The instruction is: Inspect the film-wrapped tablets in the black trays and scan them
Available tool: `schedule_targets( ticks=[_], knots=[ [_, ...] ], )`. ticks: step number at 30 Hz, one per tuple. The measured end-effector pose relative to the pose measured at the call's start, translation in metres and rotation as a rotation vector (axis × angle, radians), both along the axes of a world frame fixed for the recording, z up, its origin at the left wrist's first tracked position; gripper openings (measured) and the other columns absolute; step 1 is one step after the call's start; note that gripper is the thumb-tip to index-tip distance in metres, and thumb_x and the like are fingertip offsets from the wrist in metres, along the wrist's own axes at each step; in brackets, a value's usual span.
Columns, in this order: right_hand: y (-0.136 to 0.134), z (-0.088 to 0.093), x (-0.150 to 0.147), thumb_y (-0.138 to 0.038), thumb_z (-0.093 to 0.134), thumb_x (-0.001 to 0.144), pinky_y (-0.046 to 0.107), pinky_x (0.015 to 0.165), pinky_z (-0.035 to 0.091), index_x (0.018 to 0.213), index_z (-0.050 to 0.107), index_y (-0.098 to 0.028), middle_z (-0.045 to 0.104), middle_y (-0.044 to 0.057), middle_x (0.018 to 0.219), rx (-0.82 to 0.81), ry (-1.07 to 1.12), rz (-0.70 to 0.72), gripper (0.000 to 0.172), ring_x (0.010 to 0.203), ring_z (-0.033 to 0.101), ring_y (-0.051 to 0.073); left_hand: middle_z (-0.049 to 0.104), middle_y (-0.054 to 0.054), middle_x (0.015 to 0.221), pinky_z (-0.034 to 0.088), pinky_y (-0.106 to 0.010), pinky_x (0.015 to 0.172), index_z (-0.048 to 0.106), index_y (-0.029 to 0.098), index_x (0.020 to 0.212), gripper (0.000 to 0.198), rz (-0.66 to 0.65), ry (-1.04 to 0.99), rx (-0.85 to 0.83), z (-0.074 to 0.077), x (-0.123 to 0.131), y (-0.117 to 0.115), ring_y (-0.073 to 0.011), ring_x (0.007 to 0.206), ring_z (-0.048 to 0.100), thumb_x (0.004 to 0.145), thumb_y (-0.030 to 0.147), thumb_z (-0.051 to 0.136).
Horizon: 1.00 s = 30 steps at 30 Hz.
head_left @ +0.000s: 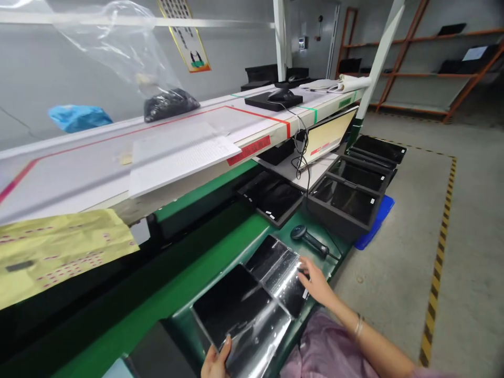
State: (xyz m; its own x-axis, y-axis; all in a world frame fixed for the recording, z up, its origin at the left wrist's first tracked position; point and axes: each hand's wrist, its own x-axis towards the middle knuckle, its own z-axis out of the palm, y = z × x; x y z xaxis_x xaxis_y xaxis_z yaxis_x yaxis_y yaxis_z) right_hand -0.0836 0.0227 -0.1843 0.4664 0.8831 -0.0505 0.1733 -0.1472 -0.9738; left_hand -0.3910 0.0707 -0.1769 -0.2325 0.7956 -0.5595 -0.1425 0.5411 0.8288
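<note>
Two dark, glossy panels lie side by side on the green surface, reflecting light. My left hand [216,362] grips the lower left edge of the nearer panel [240,310], thumb on top. The farther panel [275,268] lies beyond it, partly under or against its edge; I cannot tell which. At its right edge is my right hand [313,279], fingers bent and slightly apart over the rim, touching it or just above. A black handheld scanner [311,241] rests just beyond the farther panel.
Black trays with dark panels [346,197] stand beyond the scanner, a blue piece [376,223] beside them. Another panel [271,197] lies left of these, near a tilted monitor [331,134]. A raised white shelf [189,126] bears papers and bags. Yellow paper [63,252] hangs at left.
</note>
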Motion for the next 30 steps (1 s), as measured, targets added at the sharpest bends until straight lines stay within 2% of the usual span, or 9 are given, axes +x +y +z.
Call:
schedule_targets(
  ticks=[3,5,8,12,15,18,21,25,30],
  knots=[
    [-0.022,0.010,-0.011,-0.051,0.055,0.082,0.046,0.078,0.055,0.130,0.047,-0.024,0.062,0.015,0.122,0.017,0.276,0.101,0.055,0.096,0.066,0.026,0.070,-0.004,0.082,0.054,-0.038,0.084,0.061,0.021,0.085,0.054,0.004,-0.205,-0.061,0.030,0.035,-0.007,-0.0275,0.091,0.067,0.038,0.032,0.085],
    [-0.028,0.023,-0.008,-0.057,0.053,0.082,0.044,0.079,0.055,0.128,0.050,-0.024,0.065,0.013,0.119,0.070,0.524,0.132,0.056,0.097,0.067,0.026,0.071,-0.004,0.086,0.054,-0.036,0.083,0.061,0.022,0.090,0.063,-0.012,-0.289,-0.007,0.046,0.073,-0.016,-0.0273,0.094,0.066,0.036,0.036,0.088],
    [-0.030,0.045,0.013,-0.053,0.071,0.072,0.044,0.083,0.054,0.114,0.060,-0.024,0.069,0.010,0.110,0.160,0.825,-0.041,0.053,0.094,0.068,0.027,0.070,-0.005,0.104,0.051,-0.035,0.089,0.059,0.023,0.103,0.069,-0.091,-0.360,0.119,0.058,0.140,-0.029,-0.0249,0.102,0.064,0.042,0.039,0.088],
    [-0.035,0.063,0.084,-0.041,0.083,0.060,0.043,0.080,0.056,0.099,0.066,-0.019,0.073,0.008,0.092,0.217,0.795,-0.515,0.049,0.087,0.069,0.028,0.069,-0.009,0.105,0.048,-0.038,0.094,0.062,0.018,0.099,0.054,-0.518,-0.259,0.248,0.050,0.208,-0.030,-0.0266,0.104,0.062,0.057,0.046,0.080],
    [-0.053,0.065,0.163,-0.042,0.086,0.053,0.044,0.077,0.057,0.088,0.067,-0.015,0.072,0.008,0.079,0.191,0.671,-0.716,0.047,0.081,0.069,0.028,0.067,-0.012,0.099,0.048,-0.044,0.091,0.062,0.017,0.094,0.044,-0.739,0.056,0.365,0.028,0.228,-0.020,-0.0288,0.099,0.062,0.071,0.053,0.063],
    [-0.072,0.059,0.243,-0.043,0.085,0.049,0.047,0.082,0.056,0.083,0.063,-0.017,0.070,0.004,0.081,0.191,0.546,-0.880,0.048,0.080,0.068,0.025,0.060,-0.017,0.108,0.040,-0.054,0.099,0.058,0.014,0.101,0.042,-0.524,0.598,0.429,-0.003,0.222,-0.018,-0.0343,0.110,0.054,0.075,0.047,0.055],
    [-0.076,0.049,0.305,-0.040,0.082,0.049,0.047,0.097,0.049,0.081,0.059,-0.019,0.068,0.005,0.099,0.184,0.408,-1.015,0.045,0.096,0.065,0.025,0.052,-0.025,0.116,0.034,-0.058,0.101,0.052,0.006,0.109,0.050,-0.253,0.933,0.236,-0.032,0.203,-0.033,-0.0402,0.119,0.044,0.075,0.042,0.056],
    [-0.060,0.036,0.350,-0.036,0.075,0.055,0.048,0.099,0.047,0.079,0.055,-0.019,0.063,0.012,0.114,0.113,0.327,-1.006,0.036,0.106,0.061,0.027,0.054,-0.017,0.094,0.043,-0.054,0.091,0.051,0.006,0.104,0.047,-0.039,0.921,-0.058,-0.059,0.193,-0.060,-0.0377,0.104,0.053,0.074,0.041,0.061],
    [-0.045,0.023,0.373,-0.034,0.073,0.057,0.037,0.066,0.057,0.072,0.053,-0.021,0.063,0.005,0.088,-0.075,0.240,-0.931,0.028,0.072,0.062,0.018,0.053,-0.009,0.092,0.047,-0.043,0.090,0.048,0.014,0.095,0.036,0.118,0.814,-0.150,-0.083,0.205,-0.074,-0.0277,0.100,0.054,0.074,0.037,0.067]
  ],
)
